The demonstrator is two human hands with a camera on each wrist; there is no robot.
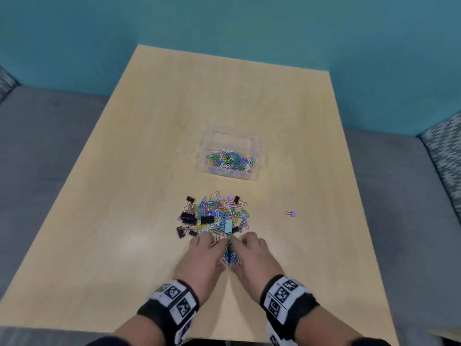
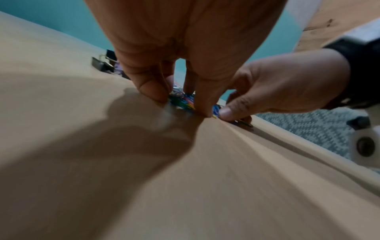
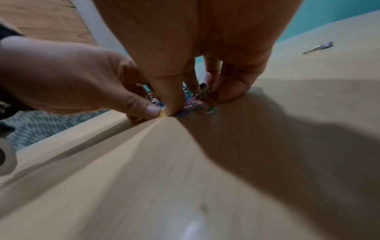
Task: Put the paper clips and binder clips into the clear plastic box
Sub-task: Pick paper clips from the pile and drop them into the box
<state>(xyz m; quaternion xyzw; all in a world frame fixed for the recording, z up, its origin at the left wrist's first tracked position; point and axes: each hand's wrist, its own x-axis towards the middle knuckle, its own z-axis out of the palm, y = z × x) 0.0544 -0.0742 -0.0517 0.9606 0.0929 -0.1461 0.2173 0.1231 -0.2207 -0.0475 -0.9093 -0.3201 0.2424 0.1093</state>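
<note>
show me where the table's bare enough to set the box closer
Bare wood lies left of the clip pile, and right of it except for the lone purple binder clip. The strip between the pile and the clear box is narrow. Both hands crowd the pile's near edge.

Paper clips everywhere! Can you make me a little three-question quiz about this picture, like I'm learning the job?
1. True or false: the clear plastic box already holds some paper clips.
2. Which lies alone, apart from the heap of clips? A) a purple binder clip B) a black binder clip C) a pen
3. Fill in: the left hand and right hand are cupped together around a bunch of ____ at the near edge of the heap.

Key: 1 true; 2 A, it sits off to the right on the table; 3 paper clips.
</note>
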